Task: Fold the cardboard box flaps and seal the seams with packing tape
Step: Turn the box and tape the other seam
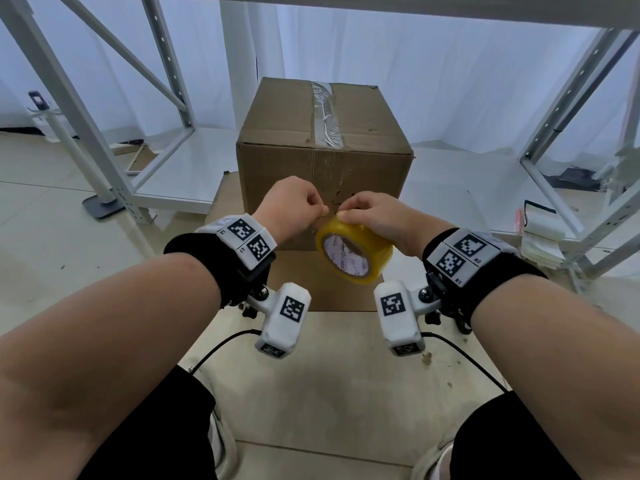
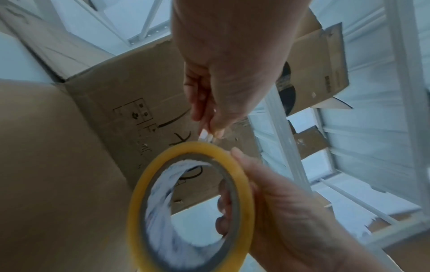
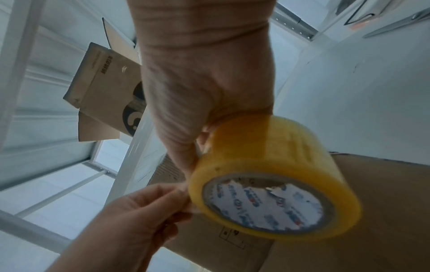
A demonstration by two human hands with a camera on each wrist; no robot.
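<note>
Head view: your right hand [image 1: 375,216] grips the yellow tape roll [image 1: 354,251] from above, fingers curled round its rim, while your left hand [image 1: 294,206] pinches at the loose tape end just beside the roll's top edge. Both hands are held close together in front of the near face of the cardboard box [image 1: 323,157], which stands upright on the floor [image 1: 52,202] on a flat cardboard sheet [image 1: 332,292]; its top flaps are closed and a strip of clear tape [image 1: 327,116] runs along the top seam. White metal shelving [image 1: 114,109] stands to either side. Left wrist view: your left hand [image 2: 223,77] has its thumb and fingertips [image 2: 204,135] pressed together on a small pale tab right at the roll [image 2: 190,208], and your right hand [image 2: 284,208] has fingers hooked through the core. The box [image 2: 139,103] fills the background. Right wrist view: your right hand [image 3: 197,88] clasps the roll [image 3: 272,176], thumb along its yellow band, and your left hand [image 3: 139,211] touches the roll's edge with pinched fingers; the box [image 3: 349,211] lies behind.
</note>
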